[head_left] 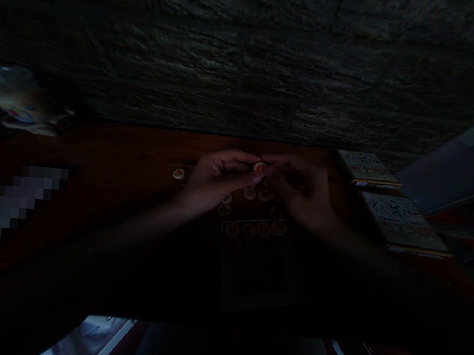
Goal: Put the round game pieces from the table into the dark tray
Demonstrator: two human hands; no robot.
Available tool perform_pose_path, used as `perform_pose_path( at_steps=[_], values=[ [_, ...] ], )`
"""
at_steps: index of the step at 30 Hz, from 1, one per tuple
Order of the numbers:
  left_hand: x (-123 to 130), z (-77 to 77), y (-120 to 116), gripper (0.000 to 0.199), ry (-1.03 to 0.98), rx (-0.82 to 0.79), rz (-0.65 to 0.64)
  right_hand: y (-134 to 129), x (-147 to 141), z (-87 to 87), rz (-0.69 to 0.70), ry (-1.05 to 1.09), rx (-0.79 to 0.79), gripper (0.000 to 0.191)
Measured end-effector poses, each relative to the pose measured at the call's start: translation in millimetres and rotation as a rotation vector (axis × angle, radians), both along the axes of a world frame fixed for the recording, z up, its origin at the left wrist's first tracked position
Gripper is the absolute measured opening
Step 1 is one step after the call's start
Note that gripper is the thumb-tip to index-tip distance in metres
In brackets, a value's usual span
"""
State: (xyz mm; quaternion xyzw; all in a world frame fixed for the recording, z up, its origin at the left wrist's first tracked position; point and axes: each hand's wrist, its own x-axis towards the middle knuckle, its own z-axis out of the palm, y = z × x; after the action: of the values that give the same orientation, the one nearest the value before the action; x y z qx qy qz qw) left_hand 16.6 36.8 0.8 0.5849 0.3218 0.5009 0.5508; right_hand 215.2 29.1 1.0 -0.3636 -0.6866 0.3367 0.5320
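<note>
Between the fingertips of both hands is a round xiangqi piece (pixel 259 168) with a red character facing up. My left hand (pixel 214 178) pinches it from the left, thumb in front. My right hand (pixel 304 191) meets it from the right, its fingertips dim in shadow. Below the hands several more pieces lie on the table, among them a red-marked piece (pixel 250 193) and a dark-marked piece (pixel 223 209). Another red-marked piece (pixel 178 174) lies apart, left of my left hand. Nearer me is a shallow square tray (pixel 222 286), with several pieces in a row along its far side.
Two flat printed boxes, a far box (pixel 367 167) and a near box (pixel 404 220), lie on the right of the wooden table (pixel 140 153). A clear container (pixel 21 100) stands at the far left. Behind runs a stone-textured wall (pixel 238 62). The light is very dim.
</note>
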Motion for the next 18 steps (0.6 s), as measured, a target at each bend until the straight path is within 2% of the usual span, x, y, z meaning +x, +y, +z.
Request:
perform_pose_path(
  at_steps=[9, 18],
  values=[
    [-1.3, 0.3, 2.5, 0.031, 0.009, -0.020, 0.005, 0.8, -2.0, -0.9, 0.044, -0.020, 0.055, 0.023],
    [-1.0, 1.8, 3.0, 0.020, -0.077, -0.088, -0.026, -0.6, -2.8, -1.5, 0.042, -0.010, 0.035, 0.031]
  ],
)
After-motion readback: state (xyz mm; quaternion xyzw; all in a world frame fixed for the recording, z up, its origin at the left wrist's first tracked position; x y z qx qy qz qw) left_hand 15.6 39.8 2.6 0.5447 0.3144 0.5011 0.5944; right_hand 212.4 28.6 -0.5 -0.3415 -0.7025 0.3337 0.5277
